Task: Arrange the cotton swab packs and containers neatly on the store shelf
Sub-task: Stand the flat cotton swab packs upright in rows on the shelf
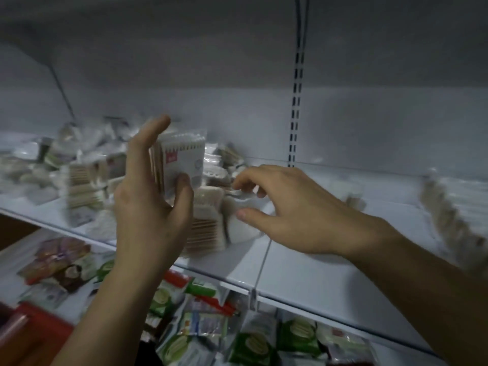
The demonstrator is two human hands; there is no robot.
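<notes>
My left hand (148, 202) grips a stack of cotton swab packs (182, 159) with a white and red label, held upright above the white shelf (303, 265). Below that stack, more swab packs (206, 223) with wooden sticks stand on the shelf. My right hand (285, 210) hovers just right of them with fingers spread and curled, empty, over a white round container (243, 223). A loose heap of swab packs (79, 178) covers the shelf's left part.
A row of swab packs (454, 220) lies at the shelf's right end. A slotted upright rail (295, 107) runs up the back wall. The lower shelf holds green and red packets (200, 326). An upper shelf's underside hangs overhead.
</notes>
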